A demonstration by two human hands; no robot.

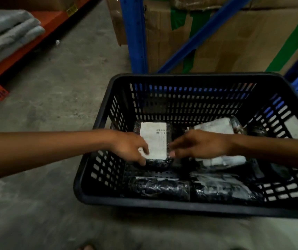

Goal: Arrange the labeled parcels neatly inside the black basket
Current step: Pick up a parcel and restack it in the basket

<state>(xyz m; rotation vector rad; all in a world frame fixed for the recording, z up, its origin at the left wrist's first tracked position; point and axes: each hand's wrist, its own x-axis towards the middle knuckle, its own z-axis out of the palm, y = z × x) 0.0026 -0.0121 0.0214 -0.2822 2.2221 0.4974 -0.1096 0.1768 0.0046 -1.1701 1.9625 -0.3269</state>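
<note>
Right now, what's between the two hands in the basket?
In the head view, the black-wrapped parcel with a white paper label lies between the left hand and right hand, inside the black slotted plastic basket.

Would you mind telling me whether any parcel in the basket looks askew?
Yes: the parcel at the back right of the basket lies tilted, its white label slanting, unlike the squarely placed one between both hands. Nothing looks spilled or torn.

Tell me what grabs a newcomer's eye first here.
The black slotted plastic basket on the concrete floor, holding black-wrapped parcels. At its middle, the left hand and right hand meet on the black parcel with the white label. Behind stands blue metal racking.
</note>
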